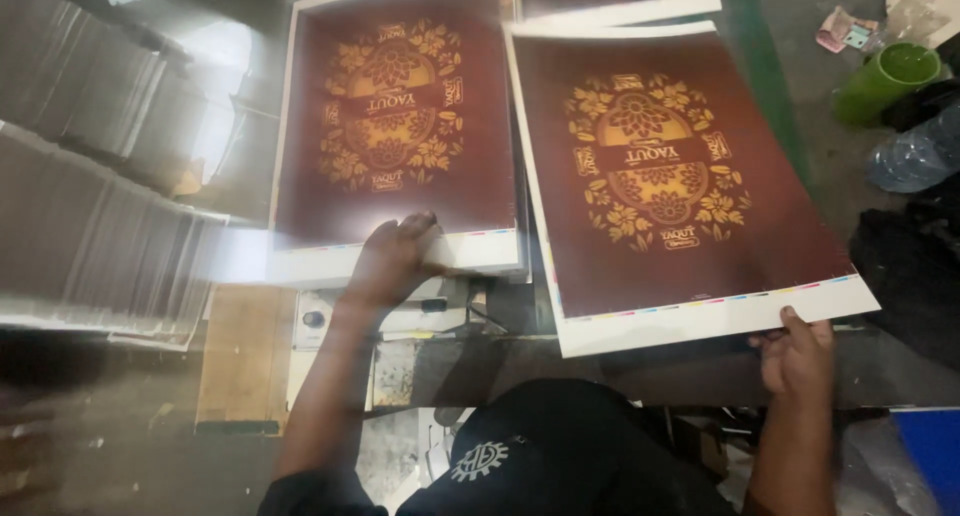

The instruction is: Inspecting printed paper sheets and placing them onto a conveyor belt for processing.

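- Dim print shop; grey worktable (770, 86) w/ blurred paper stacks (90, 226) at left.
- Left hand (395, 256): fingers flat & spread, pressing white bottom margin of maroon/gold printed sheet stack (400, 126).
- Right hand (797, 354): fingers pinching near corner of loose printed sheet (670, 176), tilted, just beside stack.
- Green cup (888, 81) & clear plastic bottle (915, 156) far right.

Green cup (886, 79), clear plastic bottle (915, 154) (blurred, perhaps sheet stacks (90, 206) left).
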